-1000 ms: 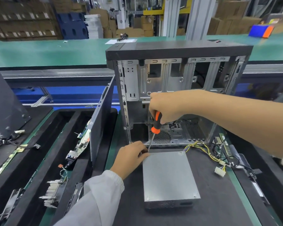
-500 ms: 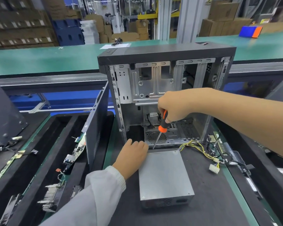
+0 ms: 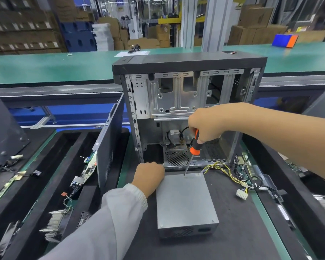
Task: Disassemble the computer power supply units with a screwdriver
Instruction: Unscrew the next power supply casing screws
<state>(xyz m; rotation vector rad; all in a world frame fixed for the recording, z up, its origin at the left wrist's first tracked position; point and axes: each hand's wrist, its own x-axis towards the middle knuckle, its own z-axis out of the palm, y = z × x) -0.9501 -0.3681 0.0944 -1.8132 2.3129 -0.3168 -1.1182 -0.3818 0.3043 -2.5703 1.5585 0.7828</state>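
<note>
The power supply box (image 3: 186, 201) lies flat on the dark mat (image 3: 236, 231), just in front of the open computer case (image 3: 188, 109). My left hand (image 3: 150, 175) rests at its far left corner with the fingers curled; what they hold I cannot tell. My right hand (image 3: 207, 124) grasps the screwdriver (image 3: 192, 149), and its tip touches the far edge of the box. Yellow and black wires (image 3: 227, 171) lie to the right.

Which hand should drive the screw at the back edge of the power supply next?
Right. The right hand already grips the screwdriver, tip at the power supply's far edge; the left hand steadies its corner.
</note>
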